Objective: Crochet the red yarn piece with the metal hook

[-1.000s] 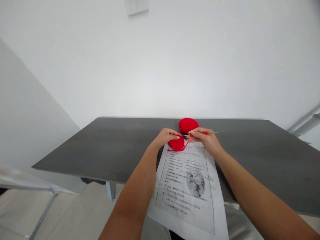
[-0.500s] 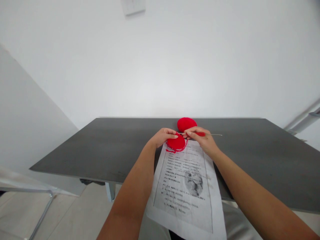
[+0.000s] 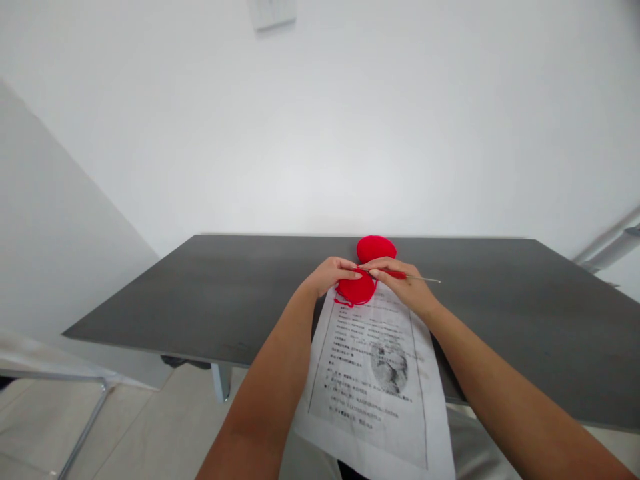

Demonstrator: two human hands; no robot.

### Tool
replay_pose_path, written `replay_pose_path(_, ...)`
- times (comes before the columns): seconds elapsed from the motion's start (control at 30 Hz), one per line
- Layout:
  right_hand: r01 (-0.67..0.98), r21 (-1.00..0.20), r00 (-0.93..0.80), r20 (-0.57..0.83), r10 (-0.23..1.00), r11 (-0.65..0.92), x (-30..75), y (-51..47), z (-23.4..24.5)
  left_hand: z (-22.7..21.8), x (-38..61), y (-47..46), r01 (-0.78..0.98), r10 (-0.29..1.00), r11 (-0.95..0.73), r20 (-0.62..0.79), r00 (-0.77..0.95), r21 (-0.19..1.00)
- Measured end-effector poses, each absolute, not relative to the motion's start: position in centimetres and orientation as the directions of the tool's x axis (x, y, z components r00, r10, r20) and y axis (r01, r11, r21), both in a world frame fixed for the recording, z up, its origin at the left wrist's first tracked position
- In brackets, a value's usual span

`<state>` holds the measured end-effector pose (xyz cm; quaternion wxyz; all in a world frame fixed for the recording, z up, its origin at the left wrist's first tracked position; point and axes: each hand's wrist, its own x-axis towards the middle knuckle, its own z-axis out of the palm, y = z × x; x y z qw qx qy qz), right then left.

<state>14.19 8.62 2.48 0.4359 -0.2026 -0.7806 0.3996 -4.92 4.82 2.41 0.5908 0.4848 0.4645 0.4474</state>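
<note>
A round piece of red crochet work [image 3: 355, 289] is pinched at its upper edge by my left hand [image 3: 333, 274], thumb lying across the front. My right hand [image 3: 401, 281] is closed around a crochet hook [image 3: 424, 279] with a red grip; its thin metal end sticks out to the right. The hook's other tip meets the work's top edge, close to my left fingertips. Loose red yarn hangs along the lower left of the piece. Just behind my hands sits a ball of red yarn [image 3: 376, 247].
A printed sheet of paper [image 3: 370, 433] with text and a round picture lies under my hands and hangs over the front edge of the dark table [image 3: 225, 293]. A white wall [image 3: 320, 133] rises behind. Metal frame legs [image 3: 85, 427] stand at the lower left.
The hook has tilted, its free end dipping lower, and my right hand has come nearer my left at the work's edge. The whole view has shifted slightly.
</note>
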Motion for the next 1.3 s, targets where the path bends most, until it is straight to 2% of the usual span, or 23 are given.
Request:
replay_pose_path(0.1, 0.012, -0.814, -0.537, 0.485, 0.690, 0.581, 14.3, 8.7, 2.6, 2.3, -4.9, 5.0, 0.010, 0.988, 0.084, -0.084, 0.128, 0.996)
replay_pose_path(0.27, -0.027, -0.849, -0.513, 0.465, 0.721, 0.528, 14.3, 8.7, 2.8, 2.5, -5.1, 5.1, 0.064, 0.997, 0.023, -0.028, 0.079, 0.998)
replay_pose_path(0.67, -0.112, -0.897, -0.503, 0.422, 0.755, 0.427, 14.1, 8.4, 3.0, 3.0, -4.8, 4.8, -0.138, 0.998, -0.042, 0.050, 0.049, 0.990)
replay_pose_path(1.13, -0.101, -0.830, -0.482, 0.523, 0.703, 0.548, 13.8, 9.0, 1.9, 2.8, -4.4, 4.9, -0.142, 0.995, -0.037, 0.050, 0.089, 0.989)
replay_pose_path(1.3, -0.089, -0.769, -0.492, 0.586, 0.643, 0.633, 13.7, 9.0, 1.5, 2.5, -4.2, 5.0, -0.147, 0.988, -0.011, 0.034, 0.152, 0.989)
